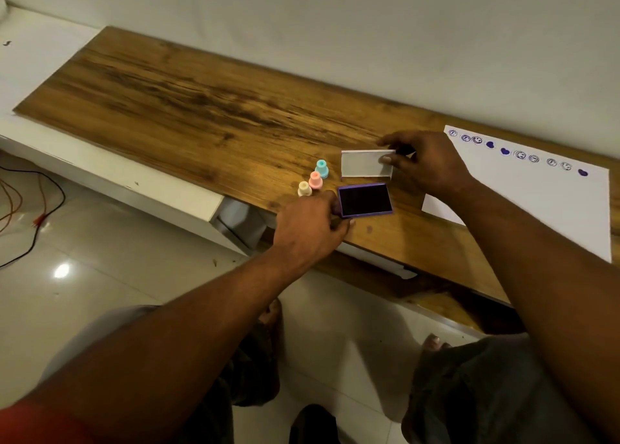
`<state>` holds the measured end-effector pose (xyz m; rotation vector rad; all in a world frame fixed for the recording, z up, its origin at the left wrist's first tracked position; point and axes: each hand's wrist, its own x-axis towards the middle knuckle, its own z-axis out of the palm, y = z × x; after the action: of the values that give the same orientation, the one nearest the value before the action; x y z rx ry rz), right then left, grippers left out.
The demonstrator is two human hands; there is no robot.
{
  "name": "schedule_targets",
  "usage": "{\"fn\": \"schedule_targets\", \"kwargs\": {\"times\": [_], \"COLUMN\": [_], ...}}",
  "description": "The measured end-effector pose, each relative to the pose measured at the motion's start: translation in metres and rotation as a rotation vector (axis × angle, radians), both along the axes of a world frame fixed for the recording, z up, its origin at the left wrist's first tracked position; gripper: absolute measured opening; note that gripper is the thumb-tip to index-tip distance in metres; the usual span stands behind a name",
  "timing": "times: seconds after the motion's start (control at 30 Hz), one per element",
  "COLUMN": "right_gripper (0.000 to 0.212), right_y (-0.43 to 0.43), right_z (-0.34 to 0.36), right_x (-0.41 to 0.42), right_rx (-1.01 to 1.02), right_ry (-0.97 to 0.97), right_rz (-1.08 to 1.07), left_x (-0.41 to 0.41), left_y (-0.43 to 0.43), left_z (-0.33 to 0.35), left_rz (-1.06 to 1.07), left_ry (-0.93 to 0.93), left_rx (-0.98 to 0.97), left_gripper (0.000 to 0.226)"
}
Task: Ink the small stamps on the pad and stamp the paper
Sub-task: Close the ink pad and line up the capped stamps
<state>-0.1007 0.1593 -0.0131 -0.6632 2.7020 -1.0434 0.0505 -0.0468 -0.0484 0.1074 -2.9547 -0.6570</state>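
Note:
A purple ink pad (365, 199) lies open on the wooden table, its dark pad showing. My left hand (310, 229) grips its near left corner. My right hand (426, 165) pinches the right end of the pad's clear lid (364, 164), which stands tilted just behind the pad. Three small stamps stand upright in a diagonal row left of the pad: a teal stamp (322, 168), a pink stamp (315, 180) and a cream stamp (304, 188). White paper (543, 202) lies to the right, with a row of purple smiley and heart prints along its far edge.
The wooden table (188, 108) stretches far to the left, backed by a white wall. Its front edge runs just below the pad. Cables (30, 208) lie on the tiled floor at left. My knees and feet are below.

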Motion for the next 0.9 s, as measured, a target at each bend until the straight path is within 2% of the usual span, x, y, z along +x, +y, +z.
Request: {"fn": "schedule_targets", "kwargs": {"times": [0.13, 0.33, 0.6, 0.73, 0.9], "right_gripper": [0.019, 0.028, 0.037, 0.050, 0.052], "right_y": [0.011, 0.015, 0.012, 0.012, 0.010], "right_z": [0.009, 0.008, 0.002, 0.003, 0.007], "right_x": [0.012, 0.022, 0.023, 0.025, 0.031], "right_rx": [0.009, 0.280, 0.312, 0.342, 0.347], "right_ry": [-0.046, -0.121, -0.093, -0.051, 0.033], "right_rz": [0.126, 0.393, 0.413, 0.416, 0.460], "left_x": [-0.001, -0.006, -0.007, -0.008, -0.009], "left_y": [0.000, 0.001, 0.000, -0.001, -0.002], "left_z": [-0.002, -0.003, -0.005, -0.007, -0.008], "left_rz": [0.013, 0.016, 0.023, 0.025, 0.021], "left_ry": [0.016, -0.002, -0.024, -0.046, -0.014], "left_rx": [-0.009, -0.050, -0.058, -0.054, -0.025], "left_gripper": [0.028, 0.038, 0.038, 0.036, 0.033]}}
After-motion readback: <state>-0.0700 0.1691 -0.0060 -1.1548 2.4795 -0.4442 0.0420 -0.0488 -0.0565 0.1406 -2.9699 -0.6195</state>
